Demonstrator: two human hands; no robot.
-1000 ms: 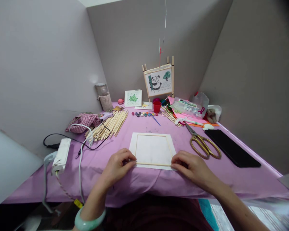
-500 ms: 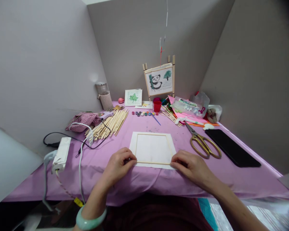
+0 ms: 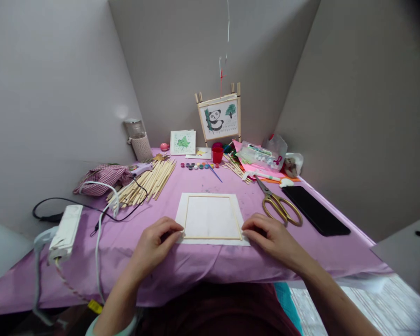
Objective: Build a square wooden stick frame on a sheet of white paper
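A sheet of white paper (image 3: 213, 242) lies near the table's front edge, with a rectangular frame of thin wooden sticks (image 3: 212, 238) on it. At the lower left corner of the frame, my left hand (image 3: 157, 242) is closed, thumb and forefinger bent together against the left stick's lower end. My right hand (image 3: 271, 240) is closed in the same way at the lower right corner, its fingertips at the right stick. Both palms and the curled fingers are hidden from above. Gold-handled scissors (image 3: 283, 210) lie beyond my right hand.
A black phone (image 3: 315, 210) lies right of the scissors. Bundled wooden sticks (image 3: 150, 182), a power strip (image 3: 66, 231) and cables are at left. Behind stand paint pots (image 3: 199, 166), a red cup (image 3: 217, 155), a panda picture (image 3: 219, 119) and a plastic box (image 3: 259, 156).
The view has turned slightly right, so everything sits further left. My fingertips have shifted from the ends of the bottom stick to the sides of the frame's lower corners.
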